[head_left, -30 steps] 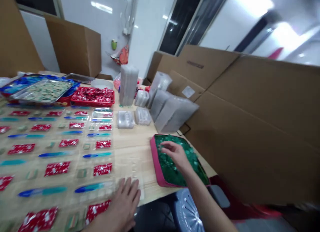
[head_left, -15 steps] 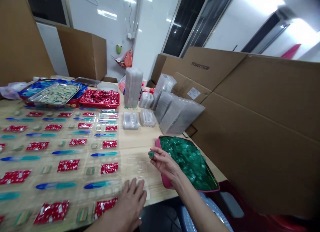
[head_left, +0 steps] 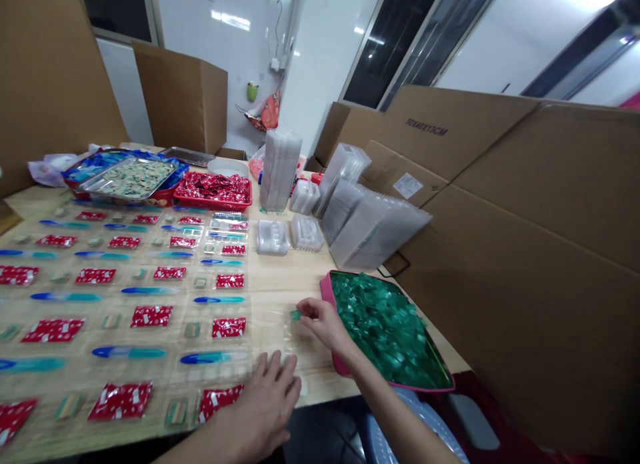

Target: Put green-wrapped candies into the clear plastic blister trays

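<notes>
My right hand (head_left: 324, 325) pinches a small green translucent piece (head_left: 295, 315) between thumb and fingertips. The piece is just above a clear plastic tray (head_left: 273, 325) on the table. My left hand (head_left: 267, 399) lies flat, fingers spread, at the near end of that tray; its palm hides part of it. Right of my right hand stands a pink-rimmed box (head_left: 327, 291) heaped with green translucent pieces (head_left: 380, 327). To the left, rows of clear trays hold blue pen-like sticks (head_left: 213, 358), red patterned packets (head_left: 229, 327) and small striped blocks (head_left: 193, 329).
Stacks of clear plastic trays (head_left: 370, 231) stand at the back right, before a large cardboard box (head_left: 525, 237). A red tray of packets (head_left: 213, 201) and a metal tray of small pieces (head_left: 127, 179) sit at the back left. A blue stool (head_left: 420, 417) is below the table edge.
My right hand has moved slightly left and down, bringing the green piece over the clear tray. My left hand stays put. The camera view has turned slightly left.
</notes>
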Tool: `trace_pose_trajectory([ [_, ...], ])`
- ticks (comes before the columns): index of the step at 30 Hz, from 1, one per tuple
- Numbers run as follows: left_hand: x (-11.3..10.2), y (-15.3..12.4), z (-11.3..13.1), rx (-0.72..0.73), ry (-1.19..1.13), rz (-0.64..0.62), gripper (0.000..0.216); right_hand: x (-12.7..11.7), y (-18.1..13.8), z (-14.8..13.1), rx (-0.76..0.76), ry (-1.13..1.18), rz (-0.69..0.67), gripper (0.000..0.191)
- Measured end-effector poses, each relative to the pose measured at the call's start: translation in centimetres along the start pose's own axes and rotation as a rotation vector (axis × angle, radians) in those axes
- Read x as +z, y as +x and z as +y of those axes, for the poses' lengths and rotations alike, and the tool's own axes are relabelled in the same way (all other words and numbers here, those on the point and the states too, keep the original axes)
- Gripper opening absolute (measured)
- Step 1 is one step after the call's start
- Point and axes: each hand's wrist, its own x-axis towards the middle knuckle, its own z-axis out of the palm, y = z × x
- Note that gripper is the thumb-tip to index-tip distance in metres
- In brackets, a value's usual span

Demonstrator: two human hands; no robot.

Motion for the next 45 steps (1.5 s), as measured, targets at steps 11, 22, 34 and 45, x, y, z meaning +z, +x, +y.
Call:
trace_pose_trajectory([
  [11, -2.2, 0.9, 0.8, -0.080, -0.019, -0.208, 0.079, 1.8, -0.3, -1.2, -0.259, -0.756, -0.184, 0.022],
  [22, 0.8, 1.7, -0.9, -0.057, 0.012, -0.200, 0.072, -5.0, -0.1, -2.1, -0.253, -0.738, 0.176, 0.019],
  [34, -1.2, 1.7, 0.1, -0.089, 0.017, -0.264, 0.082, -9.8, 3.5, 1.3, -0.041, -0.968, 0.207, 0.022],
  [45, -3.9, 1.0, 1.3, -0.105, -0.013, -0.289, 0.080, -10.2, -0.1, -0.7, -0.162, -0.622, 0.299, 0.010],
])
